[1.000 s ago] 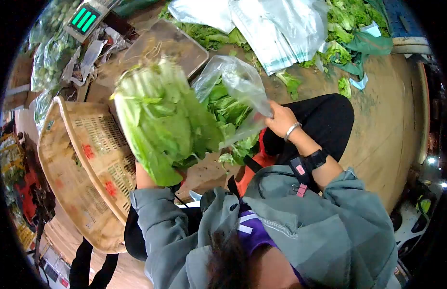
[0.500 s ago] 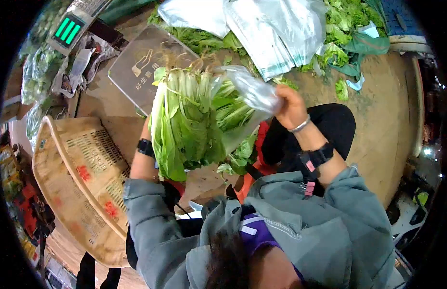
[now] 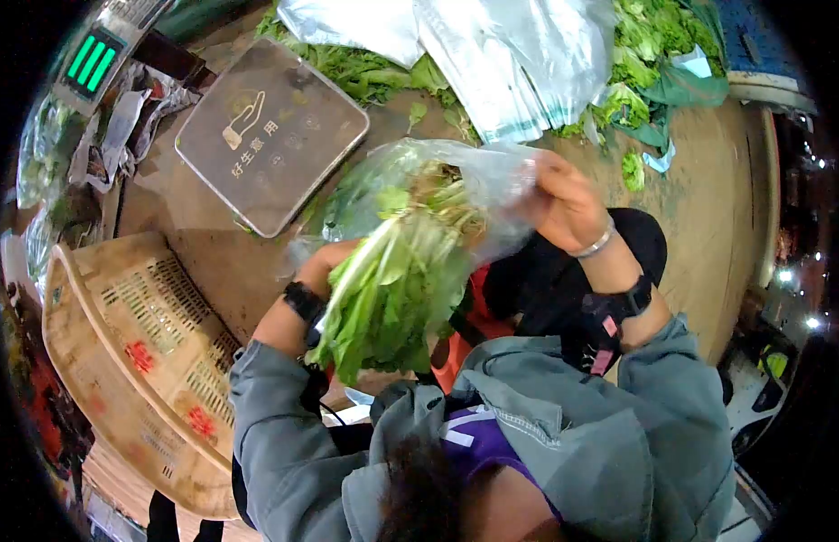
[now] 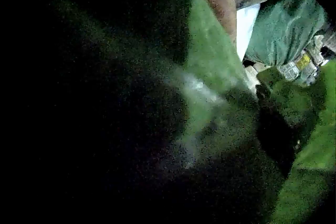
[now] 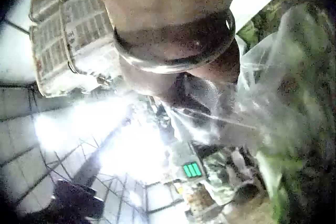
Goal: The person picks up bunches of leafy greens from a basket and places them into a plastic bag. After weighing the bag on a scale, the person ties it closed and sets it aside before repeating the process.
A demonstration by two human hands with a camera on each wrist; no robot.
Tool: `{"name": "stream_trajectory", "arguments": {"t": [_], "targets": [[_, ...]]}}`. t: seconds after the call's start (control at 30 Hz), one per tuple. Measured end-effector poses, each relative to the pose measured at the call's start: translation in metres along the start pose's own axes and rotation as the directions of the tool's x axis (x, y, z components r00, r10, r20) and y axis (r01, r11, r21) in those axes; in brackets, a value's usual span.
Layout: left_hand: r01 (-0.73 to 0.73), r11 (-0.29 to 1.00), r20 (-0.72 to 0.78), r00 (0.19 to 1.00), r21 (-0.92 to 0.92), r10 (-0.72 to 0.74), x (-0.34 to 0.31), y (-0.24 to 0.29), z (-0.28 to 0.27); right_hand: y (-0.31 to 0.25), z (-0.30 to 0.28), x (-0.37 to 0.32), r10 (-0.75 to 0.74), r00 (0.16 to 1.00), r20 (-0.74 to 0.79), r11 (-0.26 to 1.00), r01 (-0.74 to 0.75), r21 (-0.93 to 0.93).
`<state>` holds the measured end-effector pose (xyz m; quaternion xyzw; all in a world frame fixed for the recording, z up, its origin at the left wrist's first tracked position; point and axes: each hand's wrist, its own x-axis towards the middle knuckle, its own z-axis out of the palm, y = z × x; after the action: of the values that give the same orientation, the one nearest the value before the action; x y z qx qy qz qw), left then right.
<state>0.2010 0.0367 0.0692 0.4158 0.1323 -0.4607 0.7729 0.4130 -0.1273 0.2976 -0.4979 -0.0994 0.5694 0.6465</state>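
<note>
In the head view, the left hand (image 3: 331, 259) holds a bunch of leafy greens (image 3: 383, 280) at its side; its fingertips are hidden behind the leaves. The roots point up and right, into a clear plastic bag (image 3: 374, 176). The right hand (image 3: 567, 210) grips the bag's right edge with bent fingers. In the right wrist view, plastic (image 5: 262, 113) stretches from the right hand (image 5: 215, 71) toward green leaves. Dark, blurred leaves (image 4: 210, 66) fill much of the left wrist view, where the left hand's fingers cannot be made out.
A flat scale plate (image 3: 270, 135) lies ahead on the left, beside a lit display (image 3: 90, 63). A tan basket (image 3: 149, 361) stands at the left. Stacked plastic bags (image 3: 519, 63) and loose greens (image 3: 636, 54) lie at the far side.
The bunch has moved right and tilted, its root end now within the bag. The left hand has come up beside it, and the right hand has shifted right, still holding the bag.
</note>
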Motion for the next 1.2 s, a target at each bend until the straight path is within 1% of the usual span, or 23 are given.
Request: {"name": "stream_trajectory", "arguments": {"t": [0.03,0.07,0.17,0.23,0.3,0.33,0.4,0.43,0.5,0.53,0.6,0.7,0.73,0.77,0.83,0.87,1.0,1.03,1.07,1.1,1.13,1.17,1.2], "targets": [[-0.014,1.000,-0.002,1.000,-0.003,0.014,0.005,0.004,-0.002,-0.006,0.004,-0.004,0.036,0.999,0.008,0.983,-0.036,0.182],[-0.032,0.999,-0.009,0.999,-0.006,0.032,0.005,0.013,-0.006,-0.002,-0.006,-0.003,0.052,0.989,0.142,0.977,-0.080,0.199],[-0.107,0.994,-0.032,0.994,-0.010,0.107,-0.014,0.054,-0.024,-0.010,0.006,-0.001,0.142,0.983,0.116,0.967,-0.163,0.195],[-0.155,0.988,-0.044,0.987,0.028,0.156,-0.028,0.087,-0.030,-0.012,-0.001,-0.004,0.134,0.957,0.258,0.958,-0.192,0.212],[-0.186,0.971,-0.093,0.975,0.153,0.202,-0.029,0.113,-0.029,-0.012,0.007,-0.008,0.094,0.953,0.288,0.950,-0.173,0.262],[-0.176,0.903,-0.187,0.946,0.391,0.265,-0.020,0.120,-0.026,-0.013,0.012,-0.006,0.084,0.947,0.310,0.922,-0.191,0.336],[-0.076,0.696,-0.302,0.864,0.713,0.404,-0.010,0.146,0.007,-0.014,0.008,-0.003,0.034,0.965,0.260,0.932,-0.125,0.340],[0.153,0.611,-0.507,0.727,0.777,0.462,-0.003,0.153,0.029,-0.015,0.006,-0.001,-0.012,0.978,0.210,0.941,-0.060,0.333],[0.281,0.567,-0.632,0.390,0.774,0.670,0.050,0.114,0.039,-0.016,0.002,-0.003,-0.031,0.968,0.251,0.951,-0.049,0.306],[0.287,0.571,-0.638,0.387,0.769,0.666,0.074,0.097,0.022,-0.016,0.000,-0.006,0.000,0.958,0.286,0.977,-0.061,0.206],[0.092,0.535,-0.516,0.442,0.840,0.734,0.102,0.083,0.000,-0.019,-0.003,-0.016,0.056,0.948,0.312,0.991,-0.091,0.100],[0.268,0.425,-0.501,0.409,0.865,0.762,0.050,0.105,0.032,-0.023,-0.014,-0.022,0.095,0.950,0.297,0.986,-0.131,0.105],[0.314,0.462,-0.554,0.562,0.830,0.614,0.039,0.110,0.039,-0.025,-0.014,-0.024,0.087,0.954,0.286,0.991,-0.112,0.074],[0.324,0.456,-0.556,0.562,0.829,0.612,0.043,0.102,0.036,-0.023,-0.014,-0.027,0.079,0.953,0.292,0.991,-0.107,0.081],[0.342,0.227,-0.388,0.538,0.912,0.748,0.073,0.071,0.021,-0.018,-0.012,-0.030,0.134,0.947,0.293,0.982,-0.166,0.086],[0.314,0.393,-0.499,0.632,0.864,0.592,0.087,0.070,0.019,-0.019,-0.006,-0.031,0.145,0.943,0.300,0.982,-0.174,0.071],[0.450,0.498,-0.669,0.552,0.741,0.497,0.069,0.120,0.097,-0.025,-0.015,-0.034,0.232,0.923,0.306,0.962,-0.170,-0.215],[0.536,0.425,-0.683,0.544,0.729,0.487,0.076,0.119,0.098,-0.032,-0.024,-0.035,0.221,0.925,0.308,0.958,-0.148,-0.244],[0.612,0.345,-0.695,0.540,0.711,0.475,0.079,0.119,0.101,-0.046,-0.029,-0.033,0.250,0.924,0.289,0.744,0.008,-0.668],[0.676,0.263,-0.707,0.543,0.688,0.454,0.079,0.115,0.106,-0.056,-0.030,-0.033,0.267,0.930,0.253,0.347,0.152,-0.925],[0.681,0.254,-0.694,0.510,0.686,0.508,0.078,0.110,0.107,-0.051,-0.024,-0.034,0.275,0.924,0.266,0.343,0.164,-0.925],[0.691,0.267,-0.707,0.490,0.671,0.509,0.078,0.108,0.109,-0.041,-0.014,-0.033,-0.247,0.922,0.298,0.105,0.331,-0.938],[0.745,0.198,-0.698,0.447,0.636,0.560,0.080,0.106,0.111,-0.030,0.000,-0.035,-0.685,0.631,0.364,-0.171,0.346,-0.923]]}}
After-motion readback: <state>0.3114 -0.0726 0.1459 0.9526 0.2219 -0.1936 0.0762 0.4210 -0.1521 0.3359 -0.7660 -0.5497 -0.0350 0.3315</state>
